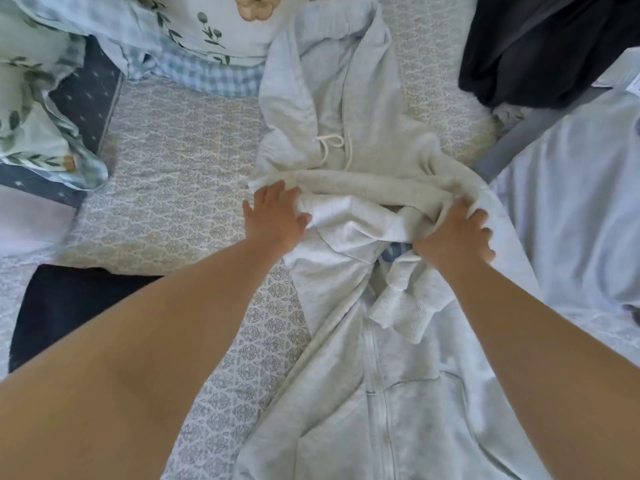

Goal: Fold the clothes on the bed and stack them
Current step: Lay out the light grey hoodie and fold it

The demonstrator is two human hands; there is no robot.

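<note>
A pale grey hoodie (349, 140) lay spread along the middle of the bed (180, 150), its hood toward the far end and its zip front and pocket running down toward the person. White drawstrings (334, 147) sat in a loose knot just below the hood. Across the chest a thick fold of the hoodie's own cloth was bunched into a ridge, and both hands were on that ridge.

The left hand (273, 216) lay at the left end of the fold, fingers fairly straight and spread over the cloth with the thumb tucked against its edge; it pressed on the fabric rather than clutching it. The right hand (457, 235) was at the right end, its fingers curled down into the bunched cloth and gripping it. A ribbed cuff (398, 310) of one sleeve lay over the front of the hoodie just below the right hand, and a bit of blue print showed between the folds beside that hand.

The bed wore a light cover with a small grey pattern. A dark navy garment (76, 306) lay flat near the left forearm, and a black one (540, 46) was heaped at the far right. Floral bedding (214, 26) and a blue checked cloth (214, 74) were piled at the far left, and another pale cloth (575, 202) lay at the right
</note>
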